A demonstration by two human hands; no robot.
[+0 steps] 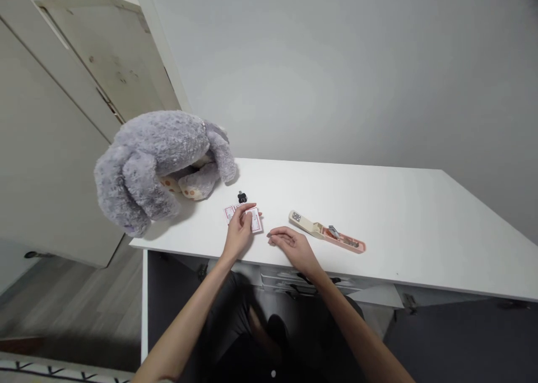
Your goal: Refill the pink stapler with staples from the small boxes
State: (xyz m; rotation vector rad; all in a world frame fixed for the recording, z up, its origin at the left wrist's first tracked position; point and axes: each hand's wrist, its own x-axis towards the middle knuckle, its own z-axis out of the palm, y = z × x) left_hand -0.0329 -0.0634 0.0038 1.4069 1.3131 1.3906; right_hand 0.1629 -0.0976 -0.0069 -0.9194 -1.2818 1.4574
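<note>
My left hand (239,234) is closed on a small white packet (255,220) with a red border, gripped between thumb and fingers just above the tabletop. More white packets with red edges (229,213) lie beneath and beside that hand. Beyond them sits a small black object (242,197), its kind unclear. My right hand (294,249) rests near the table's front edge with thumb and fingertips pinched together; a tiny dark spot shows at the tips, too small to name. To its right, a narrow hinged case (317,230), beige and pink, lies unfolded with small metal pieces (335,232) in its pink half.
A large grey-purple plush toy (163,142) occupies the left end of the white table (420,220). A plain wall (336,74) rises behind. Drawers with dark handles (300,290) and opened cabinet doors are below the front edge, by my legs.
</note>
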